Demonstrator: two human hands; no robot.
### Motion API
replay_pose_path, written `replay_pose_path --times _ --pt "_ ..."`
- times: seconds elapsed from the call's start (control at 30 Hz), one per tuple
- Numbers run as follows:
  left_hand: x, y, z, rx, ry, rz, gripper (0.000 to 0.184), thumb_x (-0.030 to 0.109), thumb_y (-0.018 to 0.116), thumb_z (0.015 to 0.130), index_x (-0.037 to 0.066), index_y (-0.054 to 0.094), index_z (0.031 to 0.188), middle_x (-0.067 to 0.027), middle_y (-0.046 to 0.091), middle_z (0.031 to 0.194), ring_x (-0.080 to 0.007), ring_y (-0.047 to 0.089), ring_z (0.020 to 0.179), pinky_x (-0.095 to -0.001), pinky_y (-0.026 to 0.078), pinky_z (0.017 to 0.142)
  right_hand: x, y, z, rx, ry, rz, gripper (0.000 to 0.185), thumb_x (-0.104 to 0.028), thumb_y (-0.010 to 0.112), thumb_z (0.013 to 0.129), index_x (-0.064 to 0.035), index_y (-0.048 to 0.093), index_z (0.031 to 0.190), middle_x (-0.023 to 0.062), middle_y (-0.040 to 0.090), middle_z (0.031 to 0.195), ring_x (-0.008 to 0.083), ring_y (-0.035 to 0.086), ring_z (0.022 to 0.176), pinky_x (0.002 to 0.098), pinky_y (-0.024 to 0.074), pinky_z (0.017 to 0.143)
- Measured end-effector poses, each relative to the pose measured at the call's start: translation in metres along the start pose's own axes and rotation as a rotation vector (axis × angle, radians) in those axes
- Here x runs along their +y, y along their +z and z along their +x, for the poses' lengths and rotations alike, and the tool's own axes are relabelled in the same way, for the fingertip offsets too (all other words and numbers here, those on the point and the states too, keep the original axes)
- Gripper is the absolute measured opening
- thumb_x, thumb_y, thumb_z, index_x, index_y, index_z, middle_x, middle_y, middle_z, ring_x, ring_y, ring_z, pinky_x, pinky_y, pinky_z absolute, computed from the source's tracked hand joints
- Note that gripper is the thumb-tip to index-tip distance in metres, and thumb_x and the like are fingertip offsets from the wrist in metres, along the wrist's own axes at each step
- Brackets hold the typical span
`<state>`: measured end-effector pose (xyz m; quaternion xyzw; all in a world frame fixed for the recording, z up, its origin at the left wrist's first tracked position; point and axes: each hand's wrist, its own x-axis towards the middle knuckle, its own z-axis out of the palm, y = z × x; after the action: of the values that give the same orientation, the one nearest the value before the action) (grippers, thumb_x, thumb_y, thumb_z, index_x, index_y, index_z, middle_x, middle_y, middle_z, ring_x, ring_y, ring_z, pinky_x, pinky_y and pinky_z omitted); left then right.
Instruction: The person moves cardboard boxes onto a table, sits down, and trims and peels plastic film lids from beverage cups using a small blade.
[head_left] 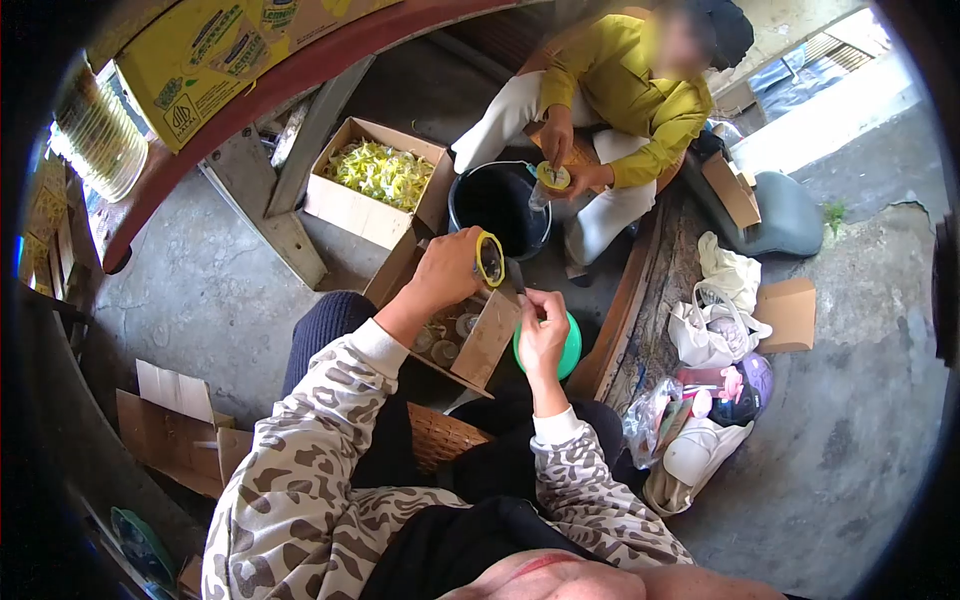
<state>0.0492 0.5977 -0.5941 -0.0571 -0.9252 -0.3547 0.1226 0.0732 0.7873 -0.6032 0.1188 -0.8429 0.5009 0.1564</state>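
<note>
My left hand [447, 268] is wrapped round a cup with a yellow rim [489, 260], tilted so that its round end faces right. Close by on the right, my right hand [543, 325] pinches a knife [515, 277], its blade pointing up beside the cup. Below my hands, a cardboard box [487, 342] holds several clear round pieces [444, 350]. A green round lid or basin [570, 345] shows behind my right hand. Past the cup stands a black bucket [500, 212].
Across from me a seated person in a yellow shirt [640, 100] holds a clear cup [545, 185] over the bucket. A carton [350, 212] of yellow strips stands behind my left hand. Bags [715, 325] and a helmet [757, 385] lie at right; an open carton [165, 430] at left.
</note>
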Motion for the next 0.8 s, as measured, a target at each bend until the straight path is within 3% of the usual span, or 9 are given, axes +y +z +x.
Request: replay_pose_path --times 0.03,0.07,0.17,0.27,0.4,0.47,0.8 --pt "0.004 -0.003 0.000 -0.045 -0.073 -0.094 0.059 0.014 0.080 0.063 0.007 0.049 0.113 -0.0139 0.061 0.105 -0.0358 0.060 0.102 -0.0467 0.048 0.085 0.010 -0.003 0.000 0.008 0.037 0.045 0.007 0.000 0.067 0.086 -0.0004 0.065 0.093 0.0037 0.061 0.082 0.0104 0.057 0.070 0.0249 0.0460 0.069" --pt "0.008 -0.007 0.000 -0.091 -0.147 -0.187 0.066 0.016 0.082 0.062 0.006 0.046 0.116 -0.0156 0.063 0.107 -0.0371 0.061 0.102 -0.0469 0.048 0.086 0.020 -0.004 -0.001 0.008 0.035 0.041 0.007 0.000 0.067 0.086 -0.0004 0.065 0.093 0.0037 0.061 0.082 0.0104 0.057 0.070 0.0249 0.0460 0.069" --pt "0.020 -0.014 0.001 -0.114 -0.250 -0.364 0.078 0.020 0.087 0.062 0.007 0.044 0.126 -0.0181 0.064 0.110 -0.0397 0.062 0.105 -0.0455 0.049 0.088 0.030 -0.008 -0.002 -0.027 0.346 0.346 0.011 -0.004 0.068 0.088 0.0004 0.065 0.097 0.0018 0.064 0.089 0.0076 0.056 0.078 0.0226 0.0457 0.073" --pt "0.019 -0.009 0.000 -0.179 -0.191 -0.520 0.079 0.021 0.087 0.063 0.006 0.043 0.128 -0.0186 0.064 0.111 -0.0361 0.063 0.103 -0.0411 0.050 0.087 0.024 -0.010 0.001 -0.029 0.434 0.568 0.011 -0.003 0.066 0.089 -0.0001 0.065 0.100 0.0003 0.064 0.091 0.0067 0.056 0.081 0.0211 0.0439 0.076" --pt "0.020 0.002 0.000 -0.303 -0.162 -0.555 0.077 0.021 0.087 0.066 0.005 0.045 0.128 -0.0192 0.063 0.111 -0.0323 0.063 0.103 -0.0395 0.051 0.085 0.029 -0.013 0.003 -0.025 0.426 0.599 0.011 -0.002 0.066 0.089 -0.0001 0.065 0.099 0.0006 0.063 0.089 0.0067 0.055 0.082 0.0208 0.0439 0.076" --pt "0.018 0.014 -0.003 -0.161 -0.043 -0.578 0.065 0.022 0.085 0.068 0.005 0.052 0.122 -0.0185 0.058 0.115 -0.0301 0.061 0.106 -0.0398 0.051 0.087 0.030 -0.015 0.004 -0.037 0.391 0.546 0.011 -0.002 0.066 0.089 0.0003 0.065 0.100 0.0005 0.063 0.088 0.0068 0.055 0.081 0.0212 0.0445 0.075" --pt "0.029 0.014 -0.012 -0.089 0.075 -0.406 0.028 0.016 0.080 0.073 0.008 0.070 0.099 -0.0152 0.049 0.125 -0.0341 0.056 0.111 -0.0390 0.049 0.090 0.025 -0.020 0.008 -0.042 0.328 0.364 0.011 -0.003 0.066 0.089 0.0017 0.065 0.100 0.0026 0.065 0.090 0.0074 0.057 0.081 0.0217 0.0463 0.076"
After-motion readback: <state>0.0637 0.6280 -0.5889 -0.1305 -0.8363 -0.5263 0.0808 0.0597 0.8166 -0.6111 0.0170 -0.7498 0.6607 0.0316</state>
